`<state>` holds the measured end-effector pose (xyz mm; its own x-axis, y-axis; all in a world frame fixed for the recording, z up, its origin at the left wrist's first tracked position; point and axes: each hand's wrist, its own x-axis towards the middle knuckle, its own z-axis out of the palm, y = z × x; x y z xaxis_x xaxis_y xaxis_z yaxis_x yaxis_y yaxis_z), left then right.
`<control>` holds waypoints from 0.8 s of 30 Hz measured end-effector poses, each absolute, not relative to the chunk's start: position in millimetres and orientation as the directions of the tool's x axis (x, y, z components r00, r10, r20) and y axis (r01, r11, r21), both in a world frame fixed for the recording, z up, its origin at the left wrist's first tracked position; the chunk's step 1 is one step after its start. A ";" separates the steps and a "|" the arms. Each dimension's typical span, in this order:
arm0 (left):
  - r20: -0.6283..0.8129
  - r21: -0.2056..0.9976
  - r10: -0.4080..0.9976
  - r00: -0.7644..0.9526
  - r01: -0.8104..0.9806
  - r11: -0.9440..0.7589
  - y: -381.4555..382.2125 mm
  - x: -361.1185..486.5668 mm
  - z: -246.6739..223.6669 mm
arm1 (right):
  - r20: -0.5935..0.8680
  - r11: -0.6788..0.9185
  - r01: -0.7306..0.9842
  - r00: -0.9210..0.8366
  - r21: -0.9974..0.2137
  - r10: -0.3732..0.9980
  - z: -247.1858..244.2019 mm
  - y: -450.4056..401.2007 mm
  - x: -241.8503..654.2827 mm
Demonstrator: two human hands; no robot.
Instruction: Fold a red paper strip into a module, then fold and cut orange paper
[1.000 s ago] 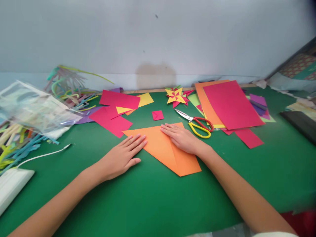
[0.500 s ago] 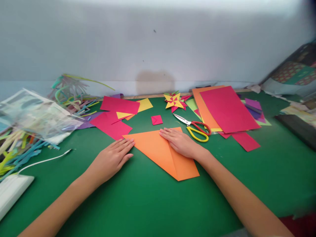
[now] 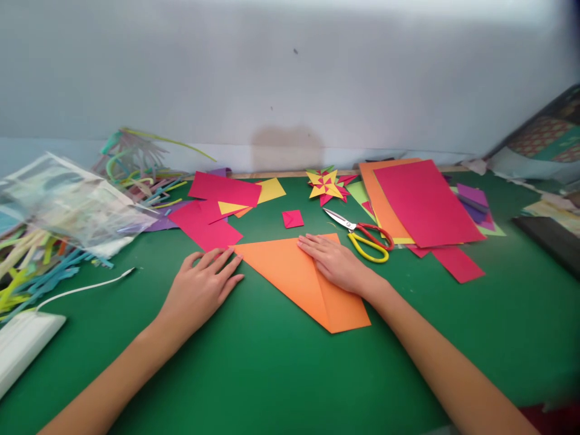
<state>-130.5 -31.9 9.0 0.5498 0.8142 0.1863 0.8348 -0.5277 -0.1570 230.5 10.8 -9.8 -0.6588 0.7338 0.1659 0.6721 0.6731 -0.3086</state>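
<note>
A folded sheet of orange paper (image 3: 285,266) lies on the green table between my hands, with a slanting folded edge towards me. My right hand (image 3: 335,263) rests flat on its right part, fingers stretched out. At the paper's left corner is my left hand (image 3: 203,281), its fingers apart and slightly bent, the tips touching that corner. Just beyond the paper lies a small folded red square (image 3: 292,219). Scissors (image 3: 362,232) with one red and one yellow handle lie partly spread beyond my right hand.
Red paper pieces (image 3: 208,226) and a yellow piece (image 3: 272,190) lie at back left. A folded paper star (image 3: 327,184) sits at the back. Large red sheets (image 3: 428,202) are stacked right. Colourful strips (image 3: 54,272), a clear plastic bag (image 3: 81,199) and a white cabled box (image 3: 29,341) are left.
My left hand's fingers have lifted and bent a little at the paper's left corner. My right hand stays flat on the orange paper. The whole view has shifted slightly.
</note>
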 end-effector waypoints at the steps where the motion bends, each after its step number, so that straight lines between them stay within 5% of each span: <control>1: 0.182 -0.160 0.815 0.550 0.834 -0.528 -32.1 -130.1 10.4 | 0.168 0.673 0.671 -0.658 -0.311 0.734 -10.1 10.7 230.4; 11: 0.189 -0.051 0.832 0.521 0.852 -0.522 -31.5 -131.2 9.0 | 0.172 0.668 0.663 -0.654 -0.338 0.737 -9.2 10.3 230.3; 24: 0.162 -0.116 0.837 0.522 0.853 -0.509 -31.9 -130.4 14.0 | 0.169 0.668 0.666 -0.655 -0.333 0.737 -10.7 10.4 230.5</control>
<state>-130.4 -31.9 14.0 0.5224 0.8373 0.1615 0.8526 -0.5095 -0.1162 230.5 10.4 -10.7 -0.6546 0.7369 0.1687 0.6658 0.6677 -0.3330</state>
